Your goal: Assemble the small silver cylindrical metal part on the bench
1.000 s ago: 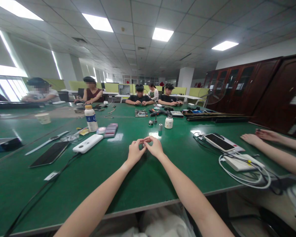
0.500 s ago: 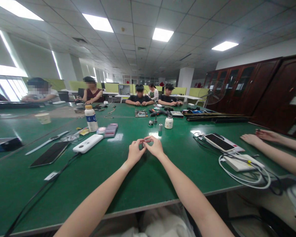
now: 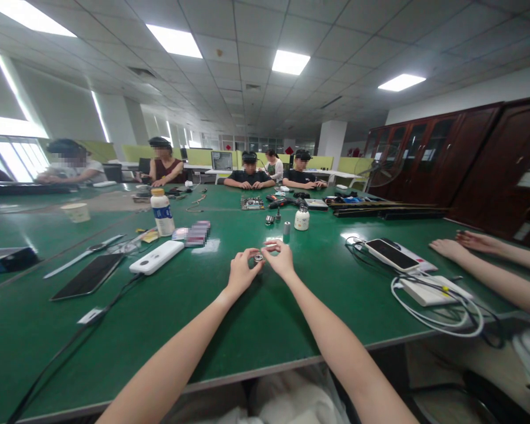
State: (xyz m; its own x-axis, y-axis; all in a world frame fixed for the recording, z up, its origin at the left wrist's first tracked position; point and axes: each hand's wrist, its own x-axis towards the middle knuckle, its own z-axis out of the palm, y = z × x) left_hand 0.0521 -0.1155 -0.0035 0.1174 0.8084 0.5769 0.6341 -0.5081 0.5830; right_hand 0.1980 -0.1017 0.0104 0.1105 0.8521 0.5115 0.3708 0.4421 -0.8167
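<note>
Between the thumb and forefinger of my left hand [image 3: 242, 269] is a small round metal part [image 3: 258, 258], its ringed end facing up. Just to its right is my right hand [image 3: 281, 258], its thumb and fingertips drawn together; whether something tiny sits between them is too small to make out. Both hands are low over the green table [image 3: 265, 318]. Beyond them a grey metal cylinder [image 3: 287, 229] stands upright beside a white jar [image 3: 301, 219]. Small dark metal pieces [image 3: 270, 220] lie to the left of the cylinder.
On the left are a white power bank [image 3: 156, 257], a black tablet [image 3: 87, 275] and a bottle [image 3: 162, 213]. On the right lie a phone [image 3: 393, 254], coiled cables [image 3: 437, 324] and another person's hands [image 3: 450, 249]. A circuit board [image 3: 252, 203] lies farther back.
My right hand has drawn slightly away from my left, opening a small gap. The round metal part, mostly covered before, now shows in my left fingers.
</note>
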